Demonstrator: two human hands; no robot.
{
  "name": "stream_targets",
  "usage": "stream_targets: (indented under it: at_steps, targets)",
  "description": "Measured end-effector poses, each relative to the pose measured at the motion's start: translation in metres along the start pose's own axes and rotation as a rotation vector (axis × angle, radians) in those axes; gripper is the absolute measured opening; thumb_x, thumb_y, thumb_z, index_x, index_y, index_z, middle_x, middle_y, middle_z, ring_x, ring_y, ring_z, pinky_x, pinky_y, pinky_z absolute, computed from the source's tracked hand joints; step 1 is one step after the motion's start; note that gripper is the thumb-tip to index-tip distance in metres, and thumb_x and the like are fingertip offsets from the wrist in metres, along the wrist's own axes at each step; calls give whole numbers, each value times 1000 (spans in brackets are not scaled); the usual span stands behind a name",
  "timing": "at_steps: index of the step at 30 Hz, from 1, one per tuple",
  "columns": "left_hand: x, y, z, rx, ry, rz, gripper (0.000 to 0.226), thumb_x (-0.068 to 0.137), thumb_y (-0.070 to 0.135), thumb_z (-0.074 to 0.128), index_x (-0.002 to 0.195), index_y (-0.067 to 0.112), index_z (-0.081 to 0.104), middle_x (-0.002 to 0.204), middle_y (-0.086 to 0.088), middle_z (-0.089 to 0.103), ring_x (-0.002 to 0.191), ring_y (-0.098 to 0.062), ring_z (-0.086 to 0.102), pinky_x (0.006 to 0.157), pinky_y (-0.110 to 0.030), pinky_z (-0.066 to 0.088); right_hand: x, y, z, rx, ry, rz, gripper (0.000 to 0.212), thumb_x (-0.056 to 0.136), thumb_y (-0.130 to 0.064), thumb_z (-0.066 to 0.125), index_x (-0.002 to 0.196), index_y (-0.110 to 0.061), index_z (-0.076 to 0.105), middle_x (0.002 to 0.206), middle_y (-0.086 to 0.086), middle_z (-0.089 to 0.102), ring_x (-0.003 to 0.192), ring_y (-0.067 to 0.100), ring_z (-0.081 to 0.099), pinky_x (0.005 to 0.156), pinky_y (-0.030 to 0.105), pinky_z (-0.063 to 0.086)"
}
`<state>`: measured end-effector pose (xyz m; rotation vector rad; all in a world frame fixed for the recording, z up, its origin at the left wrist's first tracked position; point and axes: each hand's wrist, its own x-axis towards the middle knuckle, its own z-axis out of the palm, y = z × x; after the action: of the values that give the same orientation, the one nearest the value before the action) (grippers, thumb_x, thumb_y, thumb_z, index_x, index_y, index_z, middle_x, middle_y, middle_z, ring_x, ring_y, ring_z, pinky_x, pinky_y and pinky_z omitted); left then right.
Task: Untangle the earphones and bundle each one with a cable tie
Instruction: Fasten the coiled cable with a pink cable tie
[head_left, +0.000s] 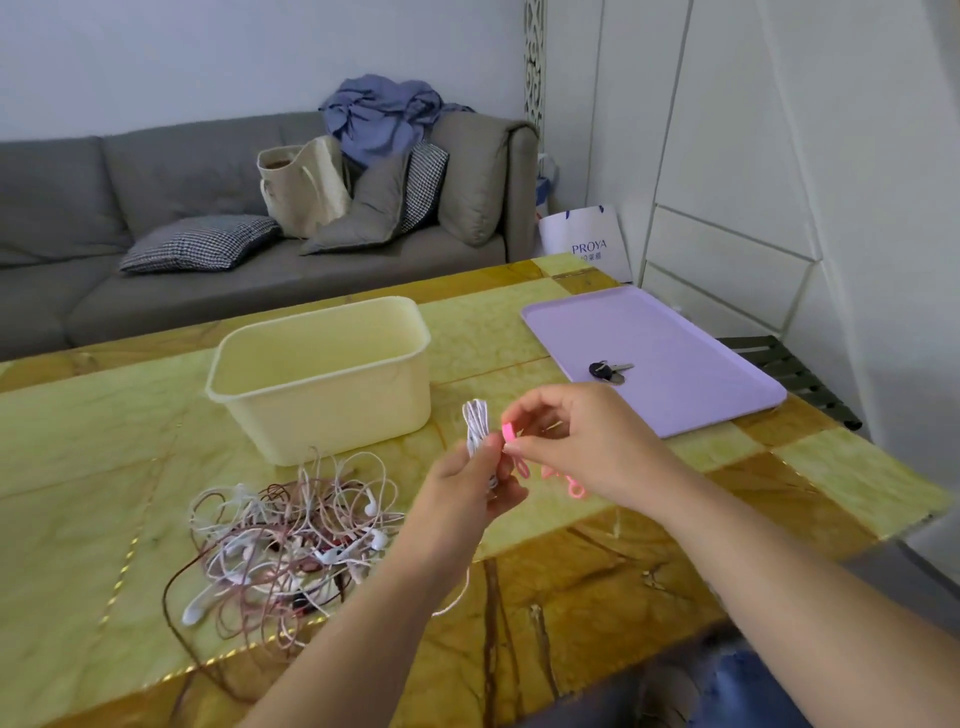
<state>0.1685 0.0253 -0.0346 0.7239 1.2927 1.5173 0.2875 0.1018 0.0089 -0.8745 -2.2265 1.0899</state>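
My left hand (467, 488) grips a folded bundle of white earphone cable (477, 423), held upright above the table. My right hand (576, 441) pinches a pink cable tie (508, 432) right beside the bundle. More pink cable ties (571, 486) lie on the table under my right hand, partly hidden by it. A tangled heap of white, pink and brown earphones (291, 540) lies on the table to the left of my left arm. A thin cable strand (457, 597) hangs down below my left wrist.
A cream plastic tub (322, 374) stands behind the heap. A lilac tray (675, 364) holding keys (608, 370) lies at the right. The yellow-green marble table (78, 467) ends at the right, near white cabinets. A grey sofa with cushions and a bag stands behind.
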Motion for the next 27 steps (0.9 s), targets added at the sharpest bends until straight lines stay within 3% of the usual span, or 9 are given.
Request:
stream_targets:
  at_steps: [4,7,10,12,16,21,24,27]
  targets:
    - [-30,16,-23,138,46,57,25,100,21,41,83,6,52,71,0,48,64,-11,49,86,-36,53,-1,-21,28,-83,-20,-150,16,82,-7,69,85,-23,66,74,-7,65,65,1,60,65,14,48]
    - [-53,24,-39,210,86,107,24,100,22,41,83,8,51,69,4,50,66,-8,50,85,-35,53,-4,-40,49,-163,-61,-271,21,80,1,65,89,-18,68,77,-15,57,65,0,58,66,11,46]
    - [-75,29,-57,150,104,150,26,100,23,42,79,11,52,66,8,53,67,-7,52,82,-30,55,-10,-57,64,-80,-67,-345,24,79,3,67,91,-18,69,76,-12,63,62,4,63,67,17,52]
    - [-86,31,-67,122,105,167,27,99,22,42,76,12,53,65,7,52,67,-8,52,79,-27,54,-14,-64,69,2,-92,-341,23,80,1,68,90,-20,69,74,-6,68,63,8,66,68,22,55]
    - [-96,33,-83,90,106,188,30,99,22,42,74,13,55,65,5,52,67,-11,53,85,-35,51,-15,-74,81,121,-152,-315,19,80,-2,70,91,-18,71,77,2,73,71,15,69,74,28,57]
    - [-83,32,-101,92,107,188,46,100,26,42,59,22,62,65,6,55,78,-20,56,94,-44,50,0,-69,90,159,-160,-272,16,80,-7,72,91,-18,72,81,-3,74,74,5,69,73,15,53]
    - [-67,26,-112,120,106,184,43,101,25,40,63,20,61,67,5,54,79,-23,54,93,-48,49,12,-59,99,198,-140,-247,14,82,-7,70,89,-19,71,81,-3,74,75,7,69,72,17,54]
    - [-49,21,-122,48,112,149,34,100,24,40,73,13,58,65,4,52,68,-17,51,92,-45,47,28,-43,109,480,-107,-58,14,86,-1,63,90,-13,69,77,0,72,71,12,69,70,23,56]
